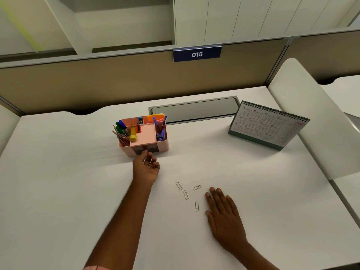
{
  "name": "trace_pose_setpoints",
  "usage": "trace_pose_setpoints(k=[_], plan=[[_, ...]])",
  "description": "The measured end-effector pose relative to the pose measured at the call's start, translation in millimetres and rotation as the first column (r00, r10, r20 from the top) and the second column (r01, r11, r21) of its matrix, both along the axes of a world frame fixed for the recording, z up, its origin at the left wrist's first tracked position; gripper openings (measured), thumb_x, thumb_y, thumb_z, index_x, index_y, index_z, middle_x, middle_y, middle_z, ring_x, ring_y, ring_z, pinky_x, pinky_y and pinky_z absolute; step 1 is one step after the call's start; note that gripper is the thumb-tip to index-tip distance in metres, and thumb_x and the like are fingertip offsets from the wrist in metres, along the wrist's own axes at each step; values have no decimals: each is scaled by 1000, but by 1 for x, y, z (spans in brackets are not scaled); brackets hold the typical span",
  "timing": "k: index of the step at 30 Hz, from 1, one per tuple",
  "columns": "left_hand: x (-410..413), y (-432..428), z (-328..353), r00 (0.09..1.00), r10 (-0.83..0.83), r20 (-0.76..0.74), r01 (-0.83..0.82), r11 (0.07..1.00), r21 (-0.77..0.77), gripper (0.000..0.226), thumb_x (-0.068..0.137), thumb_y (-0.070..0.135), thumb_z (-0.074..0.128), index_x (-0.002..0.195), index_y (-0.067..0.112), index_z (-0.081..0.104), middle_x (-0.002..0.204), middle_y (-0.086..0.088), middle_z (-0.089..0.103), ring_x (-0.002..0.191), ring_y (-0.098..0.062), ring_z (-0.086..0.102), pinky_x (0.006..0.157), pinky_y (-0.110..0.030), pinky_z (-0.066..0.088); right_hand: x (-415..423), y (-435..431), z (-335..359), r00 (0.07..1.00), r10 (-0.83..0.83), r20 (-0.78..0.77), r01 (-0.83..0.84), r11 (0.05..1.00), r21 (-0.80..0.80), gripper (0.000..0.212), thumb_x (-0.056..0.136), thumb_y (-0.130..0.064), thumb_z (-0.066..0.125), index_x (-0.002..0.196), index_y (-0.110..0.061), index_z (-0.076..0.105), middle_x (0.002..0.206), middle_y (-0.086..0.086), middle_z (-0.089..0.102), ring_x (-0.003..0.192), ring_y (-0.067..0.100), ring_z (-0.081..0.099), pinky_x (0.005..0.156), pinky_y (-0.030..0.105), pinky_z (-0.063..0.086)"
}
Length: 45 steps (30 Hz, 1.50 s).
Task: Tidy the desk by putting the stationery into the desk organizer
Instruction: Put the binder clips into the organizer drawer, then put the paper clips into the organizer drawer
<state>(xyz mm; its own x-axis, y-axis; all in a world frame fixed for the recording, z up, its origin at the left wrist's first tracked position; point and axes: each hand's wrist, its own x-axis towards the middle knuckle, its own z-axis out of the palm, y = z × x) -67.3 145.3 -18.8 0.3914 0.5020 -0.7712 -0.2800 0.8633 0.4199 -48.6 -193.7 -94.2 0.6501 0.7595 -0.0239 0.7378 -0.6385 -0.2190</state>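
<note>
Left hand (pixel 146 169) is curled round a couple of paper clips (pixel 148 160), right at the pink organizer's (pixel 164 147) front. Four loose clips (pixel 186 194) lie on the table (pixel 78 182) just left of the flat, empty right hand (pixel 224 213), pointing every which way, so that one's nearer

Body check, head view only. left hand (pixel 146 169): bare. left forearm (pixel 120 221): bare along its full visible length. At the very bottom edge, where that arm enters, there's a sliver of pink sleeve (pixel 94 267) with faint lighter streaks in the fabric; too little shows to tell the garment. right hand (pixel 224 213): bare. right forearm (pixel 255 256): bare up to the frame edge.
</note>
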Motion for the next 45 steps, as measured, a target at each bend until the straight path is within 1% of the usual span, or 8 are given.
trace_pose_setpoints(k=[3,8,15,22,32,40,43,45], plan=[[2,-1,1,996,71,48,-69,997,-44,9,97,21,64,100,14,69,80,0,65,66,-12,54,60,-21,39,0,0,-1,1000,2,4,-2,1000,-3,60,107,-36,37,163,-21,20,172,0,11,159,19,10,123,47,27],[4,-4,2,987,117,107,-110,991,-70,16,95,25,62,83,15,64,76,-1,65,66,-15,56,60,-23,40,0,0,-1,1000,-2,6,2,1000,1,61,106,-36,38,163,-21,20,172,0,11,159,19,10,123,47,27],[-8,-8,-8,991,94,97,-85,992,-93,17,91,29,68,90,13,65,74,-2,63,66,-15,54,59,-24,40,0,0,-2,1000,0,8,0,1000,-1,61,107,-36,37,163,-20,20,172,0,10,159,19,10,123,47,26],[-18,-17,-8,997,52,57,-45,993,-109,8,92,19,64,88,12,63,72,-1,61,63,-14,53,58,-23,39,1,0,-3,1000,2,7,-2,1000,-13,61,107,-37,37,163,-20,19,172,0,10,159,19,9,124,47,26],[-25,-27,-9,999,36,35,-33,995,-91,13,94,19,62,83,12,62,69,-1,59,62,-14,51,58,-23,37,1,0,-4,1000,-4,2,4,1000,-11,61,107,-37,38,163,-21,20,172,0,11,159,19,9,123,47,27],[-27,-32,-14,945,-246,-214,241,969,-46,13,96,19,67,88,9,64,76,-2,61,65,-14,56,58,-22,41,0,1,-2,1000,5,9,-5,1000,8,60,106,-36,41,162,-19,25,171,1,15,158,21,12,124,48,25],[-29,-44,-19,909,-304,-284,326,945,30,12,95,20,71,97,9,68,82,-4,67,68,-16,61,57,-25,46,1,6,-2,999,-15,39,14,1000,16,56,103,-34,50,155,-16,42,164,7,34,152,27,31,119,48,33],[-31,-56,-21,874,-337,-351,399,909,119,10,95,20,72,100,11,71,85,-6,70,70,-18,63,58,-26,49,2,15,4,999,-24,47,22,999,26,42,98,-33,56,135,-14,61,138,7,57,126,31,57,99,42,48]])
